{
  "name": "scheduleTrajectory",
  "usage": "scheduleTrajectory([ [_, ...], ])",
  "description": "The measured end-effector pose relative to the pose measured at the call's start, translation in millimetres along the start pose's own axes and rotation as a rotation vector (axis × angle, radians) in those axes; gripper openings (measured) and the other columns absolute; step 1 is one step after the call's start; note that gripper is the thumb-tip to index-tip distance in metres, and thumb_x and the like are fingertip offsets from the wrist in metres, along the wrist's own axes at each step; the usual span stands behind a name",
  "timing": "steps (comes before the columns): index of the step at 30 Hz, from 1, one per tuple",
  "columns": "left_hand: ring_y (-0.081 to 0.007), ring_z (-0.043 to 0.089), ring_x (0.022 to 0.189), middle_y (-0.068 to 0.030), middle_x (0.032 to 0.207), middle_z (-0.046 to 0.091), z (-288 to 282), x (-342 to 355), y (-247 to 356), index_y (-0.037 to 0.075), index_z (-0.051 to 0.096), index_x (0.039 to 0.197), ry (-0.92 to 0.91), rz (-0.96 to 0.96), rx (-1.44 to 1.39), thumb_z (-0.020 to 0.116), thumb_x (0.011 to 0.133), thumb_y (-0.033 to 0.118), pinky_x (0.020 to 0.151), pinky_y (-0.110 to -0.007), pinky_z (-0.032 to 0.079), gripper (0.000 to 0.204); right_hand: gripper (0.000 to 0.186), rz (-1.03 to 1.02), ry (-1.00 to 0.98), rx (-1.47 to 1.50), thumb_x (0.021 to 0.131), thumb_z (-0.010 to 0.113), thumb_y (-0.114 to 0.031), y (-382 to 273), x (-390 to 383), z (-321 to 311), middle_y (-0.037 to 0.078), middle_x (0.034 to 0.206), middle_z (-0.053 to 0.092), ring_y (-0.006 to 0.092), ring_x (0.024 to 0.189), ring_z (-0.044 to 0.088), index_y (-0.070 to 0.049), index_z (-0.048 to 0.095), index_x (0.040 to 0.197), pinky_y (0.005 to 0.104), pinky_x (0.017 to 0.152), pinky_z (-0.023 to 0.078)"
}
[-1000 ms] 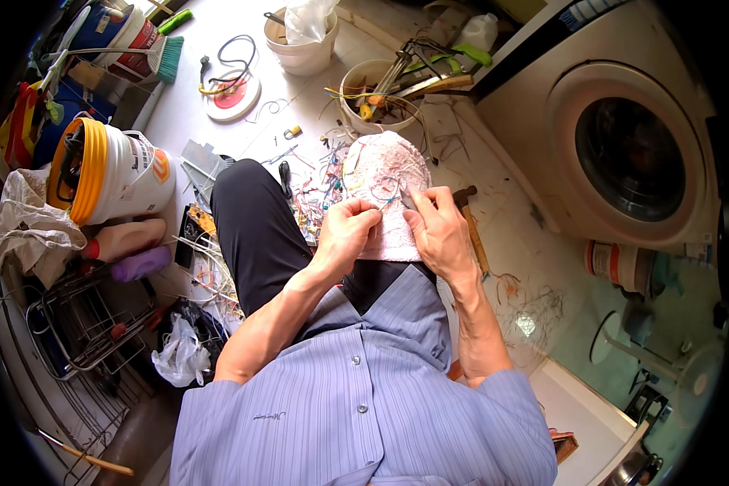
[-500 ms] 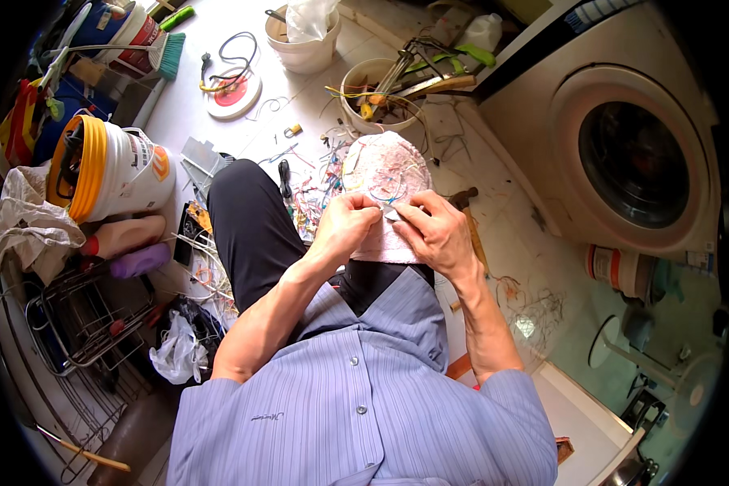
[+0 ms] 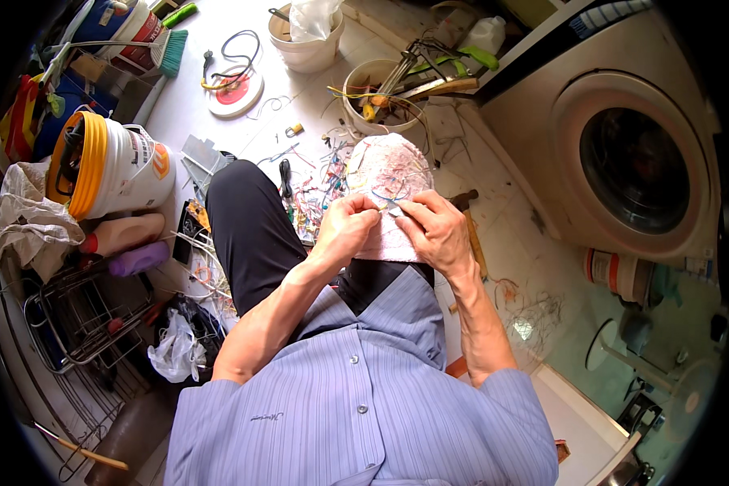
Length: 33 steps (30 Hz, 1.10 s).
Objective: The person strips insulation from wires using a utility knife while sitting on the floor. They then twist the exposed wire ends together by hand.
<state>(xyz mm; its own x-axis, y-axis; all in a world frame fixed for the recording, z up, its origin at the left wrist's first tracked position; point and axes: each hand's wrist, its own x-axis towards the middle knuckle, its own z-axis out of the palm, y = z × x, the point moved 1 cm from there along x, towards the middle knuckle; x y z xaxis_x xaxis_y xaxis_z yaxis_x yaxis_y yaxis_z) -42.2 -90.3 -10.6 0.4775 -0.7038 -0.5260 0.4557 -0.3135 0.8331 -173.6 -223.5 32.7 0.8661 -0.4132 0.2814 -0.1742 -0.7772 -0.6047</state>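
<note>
A pale pink cloth (image 3: 390, 174) lies over my right knee, with thin coloured wires strung across it. My left hand (image 3: 344, 228) and my right hand (image 3: 436, 231) meet at the cloth's near part, fingertips pinched together on a thin wire (image 3: 389, 207). Whether both hands grip the same strand is too small to tell. A wooden-handled hammer (image 3: 471, 235) lies on the floor just right of my right hand. Loose bits of coloured wire (image 3: 316, 190) litter the floor between my knees.
A front-loading washing machine (image 3: 624, 162) stands at right. A bowl of tools (image 3: 381, 93), a white pail (image 3: 304, 44), a red-and-white disc (image 3: 236, 91) lie ahead. At left stand a white bucket with orange rim (image 3: 109, 166), bottles and a wire rack (image 3: 81, 324).
Both hands stay pinched at the same spot on the cloth; the fingers shift only slightly along the wire.
</note>
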Motion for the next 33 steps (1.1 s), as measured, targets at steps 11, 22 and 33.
scheduleTrajectory([
  [11, -0.0039, 0.033, 0.043, 0.0050, 0.059, 0.047, 0, -18, 14, 0.003, 0.063, 0.086, -0.081, -0.135, -0.299, 0.066, 0.089, 0.007, 0.040, -0.023, 0.022, 0.005, 0.023, 0.649, -0.097, 0.726, 0.087, 0.073, -0.015, -4, -12, -11, 0.003, 0.084, 0.066, 0.0072, 0.066, 0.055, 0.002, 0.070, 0.102, 0.0231, 0.057, 0.043],
  [22, -0.0029, 0.030, 0.043, 0.0071, 0.058, 0.043, 2, -47, 33, 0.007, 0.063, 0.086, -0.252, -0.148, -0.449, 0.063, 0.093, 0.009, 0.041, -0.022, 0.020, 0.007, 0.011, 0.681, -0.168, 1.134, 0.091, 0.069, -0.011, -27, 0, -2, -0.001, 0.069, 0.061, 0.0043, 0.054, 0.048, 0.000, 0.068, 0.092, 0.0218, 0.048, 0.036],
  [33, -0.0020, 0.027, 0.041, 0.0090, 0.055, 0.040, -32, -59, 32, 0.006, 0.062, 0.086, -0.210, -0.138, -0.578, 0.062, 0.093, 0.008, 0.039, -0.022, 0.019, 0.007, 0.007, 0.599, -0.203, 0.815, 0.091, 0.067, -0.007, -36, -4, -4, -0.001, 0.069, 0.061, 0.0049, 0.056, 0.053, 0.000, 0.069, 0.090, 0.0221, 0.051, 0.043],
])
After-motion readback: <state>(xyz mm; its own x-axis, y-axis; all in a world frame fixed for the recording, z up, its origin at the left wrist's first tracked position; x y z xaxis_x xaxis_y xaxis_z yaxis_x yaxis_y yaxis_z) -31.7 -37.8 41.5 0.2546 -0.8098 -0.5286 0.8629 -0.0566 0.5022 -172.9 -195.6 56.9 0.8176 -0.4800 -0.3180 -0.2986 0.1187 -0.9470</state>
